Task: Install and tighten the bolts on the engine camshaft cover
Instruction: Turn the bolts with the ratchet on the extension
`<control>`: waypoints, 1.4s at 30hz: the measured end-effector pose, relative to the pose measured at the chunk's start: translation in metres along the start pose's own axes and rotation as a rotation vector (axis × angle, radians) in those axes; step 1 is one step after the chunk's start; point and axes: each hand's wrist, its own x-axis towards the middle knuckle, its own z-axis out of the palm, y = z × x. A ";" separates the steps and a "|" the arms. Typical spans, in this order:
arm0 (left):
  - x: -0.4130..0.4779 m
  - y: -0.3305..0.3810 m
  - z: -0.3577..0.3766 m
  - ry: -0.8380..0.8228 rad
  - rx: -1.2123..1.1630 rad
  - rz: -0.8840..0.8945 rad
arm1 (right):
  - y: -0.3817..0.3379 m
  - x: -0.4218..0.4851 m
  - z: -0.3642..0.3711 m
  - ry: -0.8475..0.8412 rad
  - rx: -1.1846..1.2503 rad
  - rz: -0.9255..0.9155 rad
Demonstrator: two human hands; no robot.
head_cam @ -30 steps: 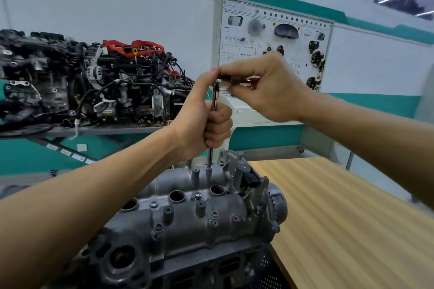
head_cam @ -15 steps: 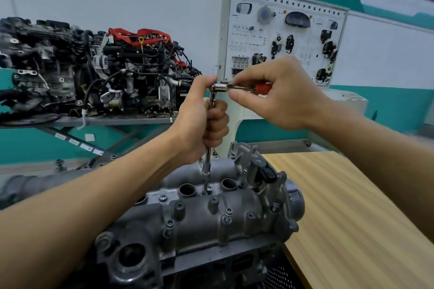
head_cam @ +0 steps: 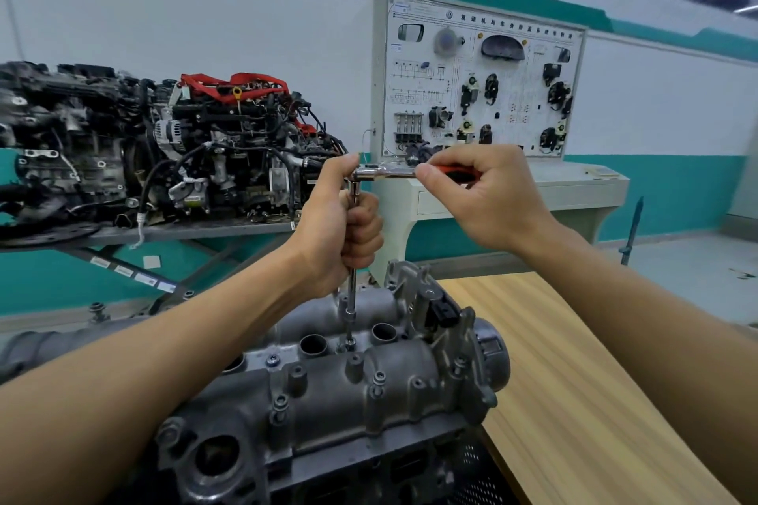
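The camshaft cover (head_cam: 328, 394) lies below us, along the left edge of the wooden worktop (head_cam: 574, 381), its two rows of bosses running away from us. Our left hand (head_cam: 340, 225) is wrapped in a fist around the upright extension bar (head_cam: 350, 299), thumb raised to the ratchet (head_cam: 385, 174) head. Our right hand (head_cam: 480, 197) pinches the red grip, with the handle pointing right and level.

A second ago the bar's tip stood higher, over a boss in the far row. It has since dropped and now rests on the bolt (head_cam: 350, 345) between the two far spark-plug wells. The right hand has also slid outward, baring more of the chrome shank.

We read this as the tool freshly seated, so tightening of this bolt is only starting. Other bolt heads (head_cam: 272, 360) show along the cover, and we cannot tell how tight they are.
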 end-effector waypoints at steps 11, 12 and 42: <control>-0.005 -0.003 0.002 -0.027 -0.012 0.047 | -0.013 -0.013 -0.005 0.079 0.052 0.017; -0.004 -0.002 0.002 -0.018 -0.020 0.058 | -0.016 -0.015 -0.005 0.095 0.058 0.019; 0.001 0.004 -0.003 0.062 -0.055 0.098 | 0.004 0.011 0.042 0.164 1.139 0.896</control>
